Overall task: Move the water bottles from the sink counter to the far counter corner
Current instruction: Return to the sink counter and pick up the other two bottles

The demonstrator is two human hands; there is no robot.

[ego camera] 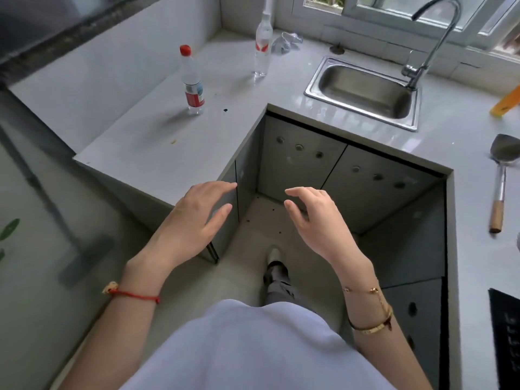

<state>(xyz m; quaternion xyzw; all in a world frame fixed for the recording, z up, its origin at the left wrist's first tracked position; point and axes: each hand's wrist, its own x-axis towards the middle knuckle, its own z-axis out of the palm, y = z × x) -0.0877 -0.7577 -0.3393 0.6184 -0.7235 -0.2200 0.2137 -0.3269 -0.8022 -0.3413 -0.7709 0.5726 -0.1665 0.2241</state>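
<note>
Two clear plastic water bottles stand upright on the grey L-shaped counter (157, 130). The nearer bottle (192, 81) has a red cap and a red label and stands on the left arm of the counter. The farther bottle (262, 45) has a white top and a red-and-white label and stands closer to the back corner, left of the sink (363, 92). My left hand (197, 218) and my right hand (315, 220) hover in front of me below the counter edge, palms facing each other, fingers spread, holding nothing. Both hands are well short of the bottles.
A curved tap (433, 38) rises behind the sink. A crumpled plastic wrapper (287, 40) and a small dark sink plug (337, 48) lie near the back wall. A metal spatula with a wooden handle (501, 181) and a yellow object (506, 101) lie at the right.
</note>
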